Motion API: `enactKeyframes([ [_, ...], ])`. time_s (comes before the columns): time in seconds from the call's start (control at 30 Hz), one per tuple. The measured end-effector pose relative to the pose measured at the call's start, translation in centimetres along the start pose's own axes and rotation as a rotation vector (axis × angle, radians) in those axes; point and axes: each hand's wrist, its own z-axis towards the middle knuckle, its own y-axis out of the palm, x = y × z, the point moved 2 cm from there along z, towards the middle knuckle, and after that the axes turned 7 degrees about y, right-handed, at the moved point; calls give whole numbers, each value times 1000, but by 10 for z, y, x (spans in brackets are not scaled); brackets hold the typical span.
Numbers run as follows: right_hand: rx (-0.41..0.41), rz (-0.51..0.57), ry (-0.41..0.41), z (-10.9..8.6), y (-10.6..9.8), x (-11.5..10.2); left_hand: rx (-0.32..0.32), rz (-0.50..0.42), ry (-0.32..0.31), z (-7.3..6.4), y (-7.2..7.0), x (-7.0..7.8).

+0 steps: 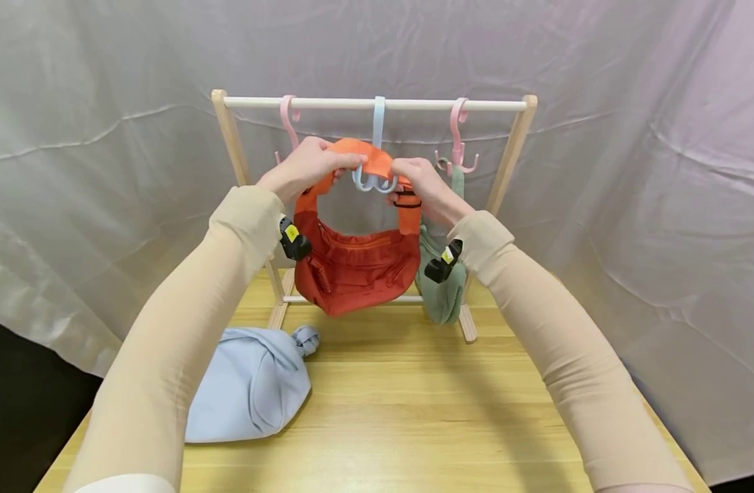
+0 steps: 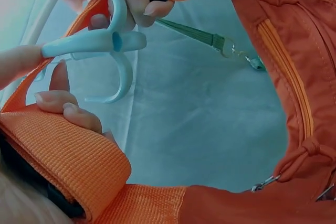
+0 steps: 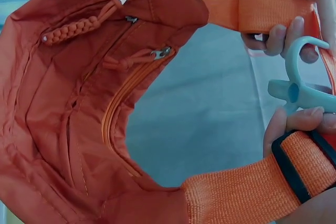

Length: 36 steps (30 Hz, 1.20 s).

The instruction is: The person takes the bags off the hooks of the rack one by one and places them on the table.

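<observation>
Both hands hold the wide orange strap (image 1: 352, 146) of a rust-red shoulder bag (image 1: 361, 274) up at a light blue hook (image 1: 379, 123) on the rail. My left hand (image 1: 315, 164) grips the strap left of the hook, thumb on top and fingers curled beneath. On the other side, my right hand (image 1: 422, 181) grips it near a black buckle (image 3: 291, 166). In the head view the strap crosses the hook's stem, with the curved prongs (image 2: 123, 77) showing below it. The bag's body hangs under the hands, its zippers (image 3: 118, 103) visible.
A wooden rack with a white rail (image 1: 333, 103) stands on the wooden table (image 1: 413, 411). Pink hooks (image 1: 288, 120) hang either side; a green bag (image 1: 441, 294) hangs from the right one. A light blue knotted bag (image 1: 247, 390) lies front left. Grey curtain (image 1: 629, 171) surrounds the rack.
</observation>
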Motion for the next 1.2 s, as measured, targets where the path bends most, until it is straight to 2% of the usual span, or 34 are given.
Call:
enactKeyframes([
  [0.17, -30, -29, 5, 0, -4, -6, -25, 52, 25, 1, -2, 7],
  [0.37, -42, -84, 8, -1, -6, -11, 0, 175, 68, -1, -1, 12],
  [0.6, -64, -114, 19, -5, -8, -17, 89, 206, 208, -6, 6, 11],
  [0.87, -78, -170, 78, -6, -9, -26, 181, 297, 313, -12, 13, 6],
  [1.2, -126, -454, 139, -8, -12, -44, 218, 259, 346, -15, 15, 4],
])
